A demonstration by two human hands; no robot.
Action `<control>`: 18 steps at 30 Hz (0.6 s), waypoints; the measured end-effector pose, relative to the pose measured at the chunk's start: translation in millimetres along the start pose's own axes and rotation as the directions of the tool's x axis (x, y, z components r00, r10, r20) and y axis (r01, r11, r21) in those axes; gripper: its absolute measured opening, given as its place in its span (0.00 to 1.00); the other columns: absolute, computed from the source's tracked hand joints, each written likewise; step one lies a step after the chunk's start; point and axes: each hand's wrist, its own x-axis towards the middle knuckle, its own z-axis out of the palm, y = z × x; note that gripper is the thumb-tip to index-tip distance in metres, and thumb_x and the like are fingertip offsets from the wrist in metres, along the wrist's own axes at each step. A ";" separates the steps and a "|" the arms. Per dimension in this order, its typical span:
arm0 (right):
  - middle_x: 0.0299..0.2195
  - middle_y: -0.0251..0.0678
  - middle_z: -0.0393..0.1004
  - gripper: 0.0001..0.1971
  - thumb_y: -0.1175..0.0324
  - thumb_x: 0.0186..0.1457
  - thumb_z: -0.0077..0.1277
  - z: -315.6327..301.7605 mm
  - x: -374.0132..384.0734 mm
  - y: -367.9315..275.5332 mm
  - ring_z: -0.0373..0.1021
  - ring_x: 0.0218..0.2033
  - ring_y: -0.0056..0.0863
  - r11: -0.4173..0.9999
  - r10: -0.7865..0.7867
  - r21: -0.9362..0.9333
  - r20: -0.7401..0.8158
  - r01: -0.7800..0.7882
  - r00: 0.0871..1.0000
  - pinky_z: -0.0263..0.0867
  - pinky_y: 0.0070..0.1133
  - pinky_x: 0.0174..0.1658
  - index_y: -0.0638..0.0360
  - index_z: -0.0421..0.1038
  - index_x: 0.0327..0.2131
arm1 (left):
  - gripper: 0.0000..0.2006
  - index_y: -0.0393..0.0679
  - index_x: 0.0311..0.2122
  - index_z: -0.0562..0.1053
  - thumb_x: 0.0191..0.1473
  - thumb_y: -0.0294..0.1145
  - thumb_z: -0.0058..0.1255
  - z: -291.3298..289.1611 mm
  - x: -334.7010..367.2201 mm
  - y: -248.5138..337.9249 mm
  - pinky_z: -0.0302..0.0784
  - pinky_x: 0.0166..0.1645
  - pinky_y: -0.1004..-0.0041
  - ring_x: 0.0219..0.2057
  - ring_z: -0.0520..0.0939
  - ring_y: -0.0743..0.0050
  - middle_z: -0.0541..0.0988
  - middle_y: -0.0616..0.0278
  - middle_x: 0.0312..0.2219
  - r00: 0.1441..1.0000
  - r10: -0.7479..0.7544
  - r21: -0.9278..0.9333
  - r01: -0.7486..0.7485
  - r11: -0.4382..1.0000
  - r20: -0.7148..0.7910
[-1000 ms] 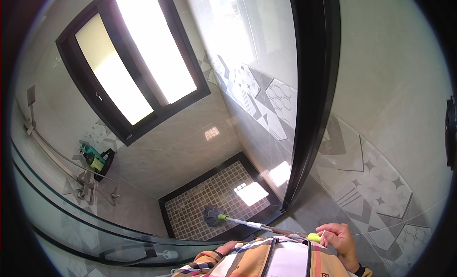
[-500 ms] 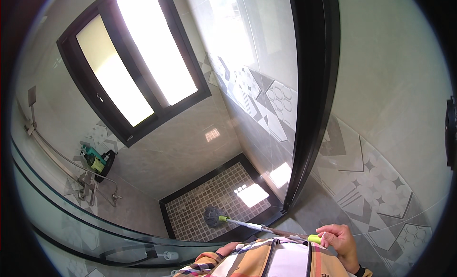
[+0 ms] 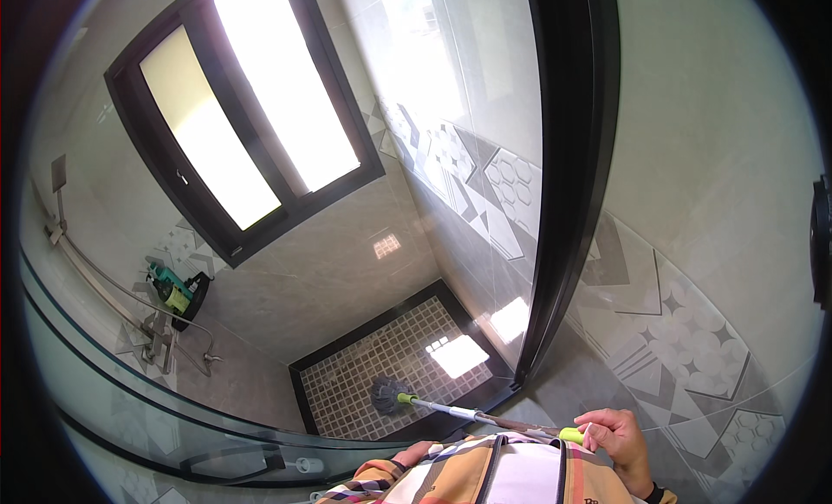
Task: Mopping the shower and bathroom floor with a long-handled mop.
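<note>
A mop point(image 3: 438, 408) with a grey head, a light-green collar and a silver-and-white pole slants across in front of me. Its head rests on the small square tiles of the shower floor point(image 3: 347, 365). My right hand point(image 3: 617, 442) is closed around the light-green end of the pole, at the lower right. At the lower left, part of my left hand point(image 3: 413, 454) shows beside my checked jacket. Its fingers are hidden behind the jacket, so whether it grips anything does not show.
A dark raised edge point(image 3: 299, 391) borders the shower floor. Curved glass point(image 3: 173, 435) runs along the left, and a black door frame point(image 3: 576, 201) stands at the right. On the left wall are a corner shelf point(image 3: 198, 300) with bottles and a shower hose point(image 3: 113, 286).
</note>
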 end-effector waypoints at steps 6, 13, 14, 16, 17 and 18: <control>0.16 0.35 0.71 0.09 0.71 0.51 0.48 0.0 -0.7 0.5 0.66 0.18 0.18 1.000 0.000 -0.010 0.001 0.000 1.000 0.62 0.14 0.24 0.70 0.72 0.32 | 0.16 0.44 0.40 0.72 0.52 0.40 0.38 -3.2 -5.8 -0.6 0.65 0.44 0.69 0.38 0.75 0.67 0.77 0.55 0.36 0.999 -0.029 -0.188 0.033 0.982 0.025; 0.16 0.36 0.71 0.10 0.71 0.51 0.48 0.5 -0.6 -0.7 0.66 0.18 0.18 1.000 0.004 -0.014 0.002 -0.004 1.000 0.62 0.13 0.24 0.69 0.72 0.32 | 0.16 0.44 0.41 0.72 0.53 0.40 0.37 -1.2 5.6 -19.4 0.65 0.44 0.69 0.39 0.75 0.66 0.76 0.55 0.37 0.999 -0.037 -0.122 0.040 0.992 0.022; 0.16 0.36 0.71 0.10 0.70 0.51 0.48 0.1 -0.5 0.0 0.66 0.18 0.18 1.000 0.005 -0.018 0.000 -0.005 1.000 0.62 0.13 0.24 0.69 0.72 0.32 | 0.16 0.44 0.41 0.72 0.53 0.40 0.37 -2.0 8.6 -22.0 0.65 0.44 0.69 0.39 0.75 0.66 0.76 0.55 0.37 0.999 -0.036 -0.108 0.038 0.993 0.017; 0.16 0.35 0.70 0.10 0.70 0.51 0.48 0.7 -0.4 -1.7 0.66 0.18 0.18 1.000 0.009 -0.020 -0.004 -0.009 1.000 0.63 0.14 0.25 0.69 0.72 0.32 | 0.16 0.44 0.41 0.72 0.53 0.40 0.37 -1.8 13.3 -29.8 0.65 0.44 0.69 0.39 0.75 0.66 0.76 0.55 0.37 0.999 -0.037 -0.076 0.038 0.996 0.017; 0.15 0.34 0.70 0.11 0.69 0.51 0.48 1.0 -0.3 -2.2 0.66 0.18 0.18 1.000 0.013 -0.022 -0.008 -0.014 1.000 0.64 0.15 0.27 0.69 0.72 0.32 | 0.16 0.44 0.41 0.72 0.53 0.40 0.37 -1.3 17.0 -35.7 0.65 0.44 0.69 0.39 0.75 0.66 0.76 0.55 0.37 0.999 -0.037 -0.060 0.038 0.997 0.017; 0.15 0.34 0.70 0.11 0.69 0.51 0.48 0.8 0.0 -1.7 0.66 0.18 0.18 1.000 0.014 -0.022 -0.008 -0.014 1.000 0.64 0.15 0.27 0.69 0.72 0.32 | 0.16 0.44 0.41 0.72 0.53 0.40 0.37 -1.1 21.2 -42.4 0.65 0.44 0.69 0.39 0.75 0.66 0.76 0.55 0.37 0.999 -0.038 -0.036 0.038 0.999 0.019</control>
